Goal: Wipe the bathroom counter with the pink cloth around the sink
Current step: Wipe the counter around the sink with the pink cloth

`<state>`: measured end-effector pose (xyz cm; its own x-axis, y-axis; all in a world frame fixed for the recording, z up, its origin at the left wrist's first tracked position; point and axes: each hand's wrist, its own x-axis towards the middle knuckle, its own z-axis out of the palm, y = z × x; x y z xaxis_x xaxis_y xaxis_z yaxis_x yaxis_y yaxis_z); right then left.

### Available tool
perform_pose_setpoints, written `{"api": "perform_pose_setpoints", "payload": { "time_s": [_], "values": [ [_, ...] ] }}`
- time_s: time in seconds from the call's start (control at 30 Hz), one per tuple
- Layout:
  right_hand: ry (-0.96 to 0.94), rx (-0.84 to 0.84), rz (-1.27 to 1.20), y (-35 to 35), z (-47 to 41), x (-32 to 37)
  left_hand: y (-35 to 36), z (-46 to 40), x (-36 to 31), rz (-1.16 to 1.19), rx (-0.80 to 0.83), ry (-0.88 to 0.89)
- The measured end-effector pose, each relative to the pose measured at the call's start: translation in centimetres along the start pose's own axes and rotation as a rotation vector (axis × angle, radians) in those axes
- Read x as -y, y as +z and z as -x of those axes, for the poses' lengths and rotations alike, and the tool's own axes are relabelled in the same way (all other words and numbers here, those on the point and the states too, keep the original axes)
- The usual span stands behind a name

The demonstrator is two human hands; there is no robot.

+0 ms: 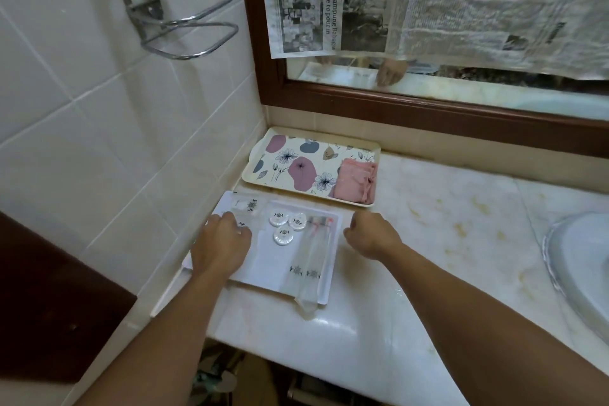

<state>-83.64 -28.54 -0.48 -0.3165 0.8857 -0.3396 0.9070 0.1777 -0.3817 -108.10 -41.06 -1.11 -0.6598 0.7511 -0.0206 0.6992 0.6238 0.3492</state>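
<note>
Far left: tiled wall [82, 92] with a chrome wire rack [178, 6] mounted high.

Left hand [222, 245] lies palm down on the white tray [260, 277], fingers curved over its left rim; whether they actually grip the rim cannot be told.

On the white tray: three round wrapped soaps [286, 227] clustered together, and a clear sachet [311, 264] lying lengthwise just right of them.

Behind it, touching the wall, the floral tray [290, 158] holds the folded pink cloth [356, 184] at its right end.

Right hand [372, 236], fingers curled at the white tray's right edge; grip cannot be told.

Stained marble counter [461, 214]; sink [580, 260] at far right.

Above: wood-framed mirror [428, 109], mostly covered by newspaper [428, 3].
</note>
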Motion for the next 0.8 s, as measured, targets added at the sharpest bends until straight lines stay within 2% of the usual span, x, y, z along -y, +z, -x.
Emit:
{"api": "perform_pose_setpoints", "payload": {
  "time_s": [0.2,0.37,0.47,0.6,0.8],
  "values": [
    [-0.063,-0.088,0.082,-3.5,-4.2,-0.8,2.1,-3.2,-6.8,0.051,0.145,0.264],
    [-0.122,-0.123,0.082,-4.5,-9.1,-1.0,5.0,-6.3,-11.2,-0.036,0.185,0.416],
    [-0.156,-0.14,0.15,-4.4,-11.8,-0.6,6.7,-8.8,-12.8,-0.062,0.16,0.414],
    [-0.18,-0.139,0.24,-3.2,-14.7,0.0,9.2,-11.8,-13.6,-0.217,0.12,0.471],
    [-0.074,-0.109,0.219,-0.7,-16.7,-0.1,12.2,-13.7,-13.2,-0.265,0.149,0.486]
  ]
}}
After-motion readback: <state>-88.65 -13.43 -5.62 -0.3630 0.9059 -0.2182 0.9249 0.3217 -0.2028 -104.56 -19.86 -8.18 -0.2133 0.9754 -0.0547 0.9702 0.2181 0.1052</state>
